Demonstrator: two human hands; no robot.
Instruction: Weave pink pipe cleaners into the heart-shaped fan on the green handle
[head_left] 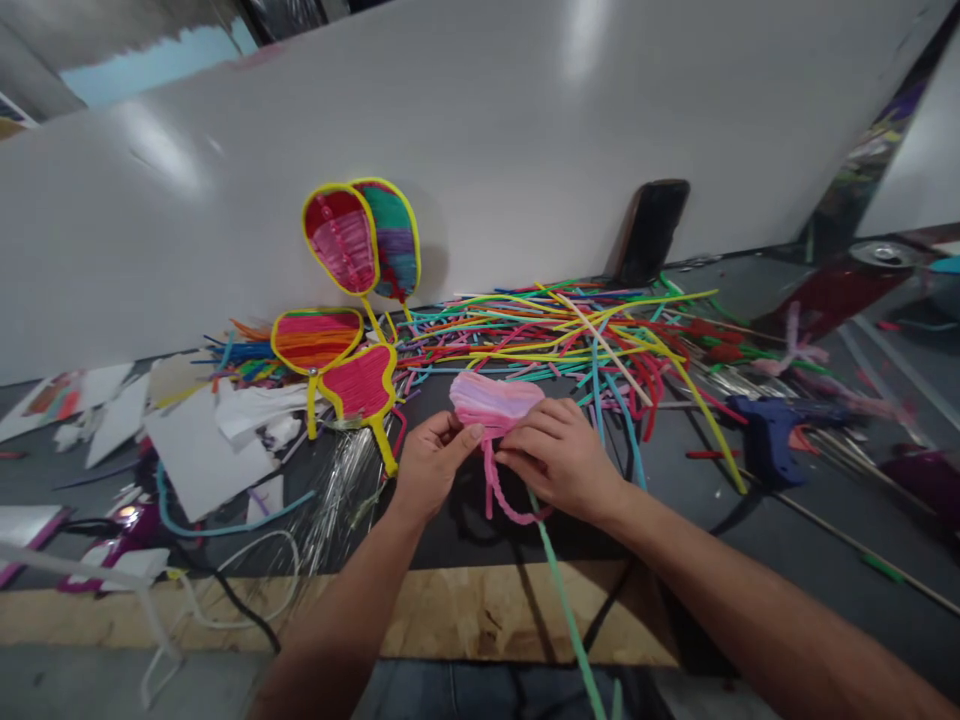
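Observation:
Between my hands is a pink and lilac pipe-cleaner shape, held up in front of the table. My left hand pinches its lower left edge between thumb and fingers. At the lower right edge, my right hand has its fingers closed on the shape, partly hiding it. A loop of pink pipe cleaner hangs below. From under my right hand a long mint-green pipe cleaner trails down past the table's front edge; whether the fingers grip it cannot be made out.
Yellow-edged pipe-cleaner fans lean against the white board. Loose pipe cleaners are heaped behind my hands. A phone stands upright at the back. On the right lie a blue glue gun and a red can; papers lie left.

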